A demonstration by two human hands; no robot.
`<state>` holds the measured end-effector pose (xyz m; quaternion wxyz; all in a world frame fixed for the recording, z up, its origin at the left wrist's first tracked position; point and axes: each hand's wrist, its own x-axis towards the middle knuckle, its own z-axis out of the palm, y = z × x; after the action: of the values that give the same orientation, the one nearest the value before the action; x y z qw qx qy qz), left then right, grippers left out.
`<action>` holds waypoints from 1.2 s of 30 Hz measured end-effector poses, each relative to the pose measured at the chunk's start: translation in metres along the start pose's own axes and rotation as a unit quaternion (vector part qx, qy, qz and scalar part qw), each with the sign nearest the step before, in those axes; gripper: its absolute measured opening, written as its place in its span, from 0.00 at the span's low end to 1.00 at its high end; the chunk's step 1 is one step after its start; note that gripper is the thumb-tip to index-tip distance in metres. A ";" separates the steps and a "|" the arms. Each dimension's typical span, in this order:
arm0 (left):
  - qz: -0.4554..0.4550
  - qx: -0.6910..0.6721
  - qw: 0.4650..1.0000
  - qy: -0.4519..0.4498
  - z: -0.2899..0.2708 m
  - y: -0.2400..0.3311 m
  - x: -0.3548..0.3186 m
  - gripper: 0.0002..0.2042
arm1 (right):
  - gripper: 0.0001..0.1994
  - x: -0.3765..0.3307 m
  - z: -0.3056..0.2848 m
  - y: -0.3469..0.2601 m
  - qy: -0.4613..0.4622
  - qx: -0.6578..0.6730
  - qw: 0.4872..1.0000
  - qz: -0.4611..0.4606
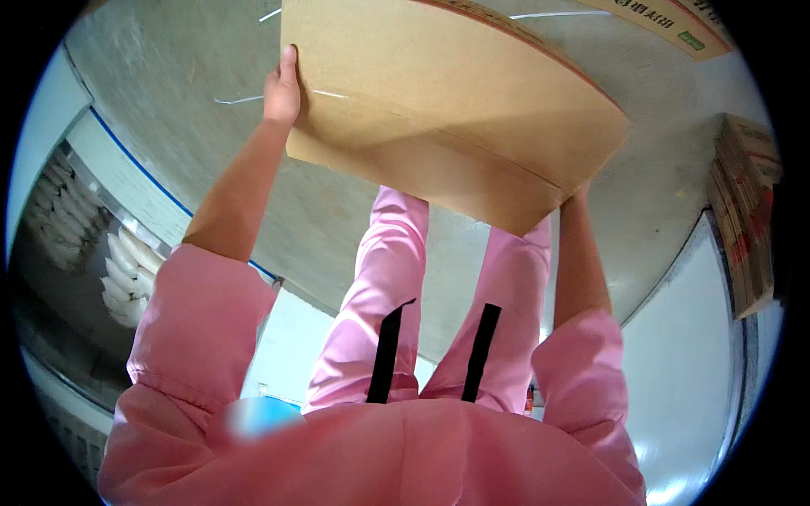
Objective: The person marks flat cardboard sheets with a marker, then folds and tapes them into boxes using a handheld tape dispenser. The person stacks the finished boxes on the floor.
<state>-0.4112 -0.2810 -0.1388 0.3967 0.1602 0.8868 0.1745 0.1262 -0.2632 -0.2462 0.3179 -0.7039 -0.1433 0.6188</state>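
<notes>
A large brown cardboard carton [447,93] is lifted in front of me, with a crease running across its lower part. My left hand [283,88] is closed on its left edge, the thumb lying along the near face. At the lower right corner, my right hand [577,196] holds the carton from behind and below; its fingers are mostly hidden by the cardboard. The carton hangs tilted above the floor, over my pink-clad legs.
Another printed carton [671,25] lies at the top right. Flat cartons [742,219] are stacked at the far right, near a white surface [675,337]. On the left, several filled white bags [126,270] sit in a dark recess. A white strap [240,100] lies on the grey floor [194,101].
</notes>
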 end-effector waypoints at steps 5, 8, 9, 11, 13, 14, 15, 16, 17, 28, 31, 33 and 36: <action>-0.030 -0.101 0.994 -0.040 -0.003 -0.010 -0.004 0.47 | 0.22 0.013 0.017 -0.007 0.017 -0.075 0.996 0.037; 0.027 -0.219 0.975 -0.017 -0.039 -0.035 -0.032 0.40 | 0.21 -0.007 0.041 -0.023 0.009 -0.083 0.996 0.029; 0.007 -0.235 0.972 -0.012 -0.060 -0.042 -0.051 0.37 | 0.21 -0.020 0.049 -0.031 0.011 -0.089 0.996 0.028; 0.001 -0.312 0.946 0.089 -0.107 -0.058 -0.099 0.32 | 0.20 -0.051 0.080 -0.050 -0.004 -0.100 0.995 0.022; -0.019 -0.363 0.919 0.154 -0.173 -0.069 -0.145 0.33 | 0.20 -0.080 0.130 -0.075 -0.034 -0.102 0.994 0.002; -0.065 -0.403 0.886 0.218 -0.198 -0.050 -0.168 0.35 | 0.19 -0.094 0.157 -0.089 -0.053 -0.105 0.993 -0.011; -0.019 -0.415 0.875 0.247 -0.227 -0.052 -0.183 0.35 | 0.19 -0.107 0.191 -0.105 -0.078 -0.108 0.991 -0.027; 0.028 -0.427 0.860 0.278 -0.250 -0.056 -0.188 0.36 | 0.19 -0.114 0.224 -0.120 -0.107 -0.112 0.987 -0.047; 0.058 -0.442 0.841 0.305 -0.265 -0.054 -0.184 0.38 | 0.19 -0.119 0.258 -0.134 -0.137 -0.123 0.980 -0.075; -0.103 -0.507 0.846 0.126 -0.122 0.031 0.008 0.35 | 0.16 -0.097 0.378 -0.139 -0.288 -0.212 0.934 0.011; -0.092 -0.495 0.863 -0.033 -0.063 0.161 0.017 0.39 | 0.14 -0.129 0.332 -0.156 -0.214 -0.125 0.969 0.012; -0.038 -0.365 0.927 -0.069 -0.018 0.212 0.036 0.39 | 0.16 -0.115 0.280 -0.154 -0.172 -0.149 0.974 0.005; -0.013 -0.309 0.942 -0.131 0.031 0.291 0.054 0.38 | 0.15 -0.097 0.216 -0.185 -0.126 -0.238 0.959 0.088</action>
<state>-0.3791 0.0060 -0.0663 0.5412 0.0399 0.7318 0.4124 -0.0645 -0.1223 -0.0615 0.0646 -0.6852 -0.2630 0.6761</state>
